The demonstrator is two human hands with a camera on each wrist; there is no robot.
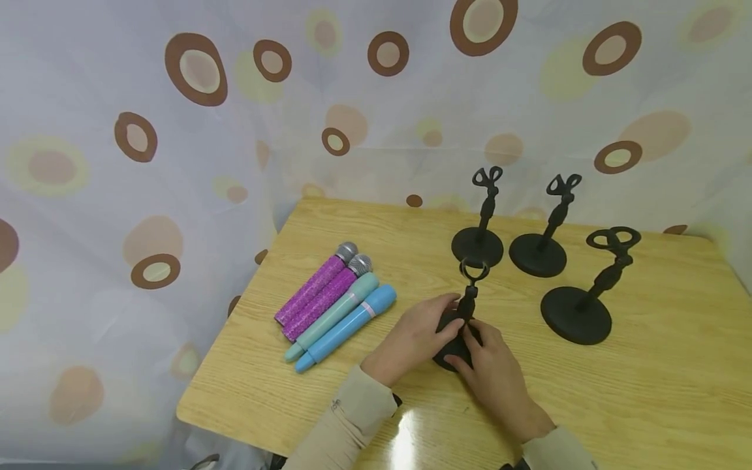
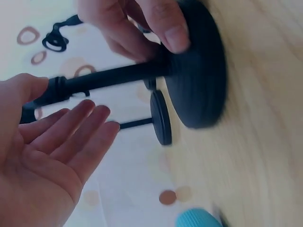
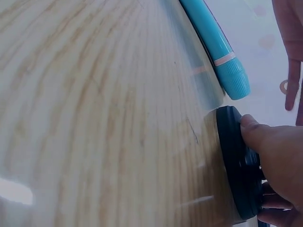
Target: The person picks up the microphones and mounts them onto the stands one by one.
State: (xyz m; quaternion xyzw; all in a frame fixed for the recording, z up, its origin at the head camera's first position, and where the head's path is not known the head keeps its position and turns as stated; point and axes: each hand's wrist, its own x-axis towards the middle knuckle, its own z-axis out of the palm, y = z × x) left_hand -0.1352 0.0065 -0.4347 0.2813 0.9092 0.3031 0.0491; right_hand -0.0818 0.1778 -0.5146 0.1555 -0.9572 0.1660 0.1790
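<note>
A black desktop microphone stand (image 1: 467, 305) with a round base stands upright on the table between both hands. My right hand (image 1: 498, 373) holds it low, thumb on top of the base (image 3: 233, 158) and fingers around the foot of the pole. Around the upper pole, my left hand (image 2: 52, 156) has its fingers straight and spread, its thumb at the pole's collar. The stand's forked clip (image 1: 474, 269) points up and holds nothing. Three more such stands, a back one (image 1: 478, 245), a middle one (image 1: 539, 253) and a right one (image 1: 578, 313), are beyond and to the right.
Left of the hands, two glittery purple microphones (image 1: 320, 284), a mint microphone (image 1: 335, 313) and a blue microphone (image 1: 349, 326) lie side by side on the wooden table (image 1: 235, 378). A patterned curtain (image 1: 352, 85) hangs behind the table and along its left side.
</note>
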